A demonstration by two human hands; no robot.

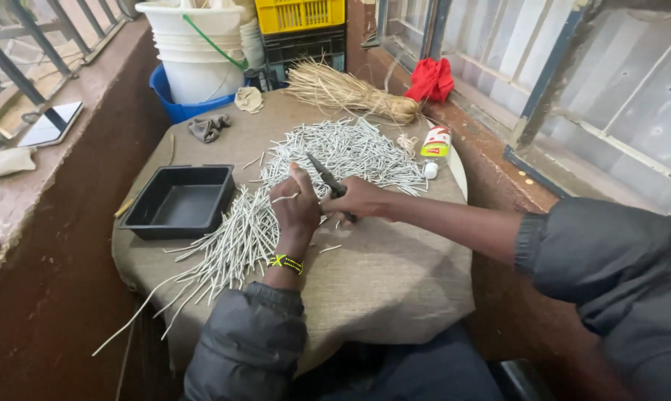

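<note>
My left hand (296, 209) pinches a short pale stick (285, 197) above a burlap-covered round table (380, 275). Close beside it, my right hand (358, 200) grips a dark pair of scissors (325, 177) whose blades point up and to the left, toward the stick. A large heap of thin white sticks (335, 152) spreads across the table behind both hands, and a longer bundle (224, 249) fans out to the lower left. A yellow and black bracelet (286, 262) circles my left wrist.
A black tray (179, 202) stands at the table's left. A glue bottle (434, 146), a straw bundle (350, 93) and a red cloth (430, 79) lie at the back right. White buckets (198, 52), a blue basin (174, 104) and crates (300, 30) stand behind. A phone (51, 124) rests on the left ledge.
</note>
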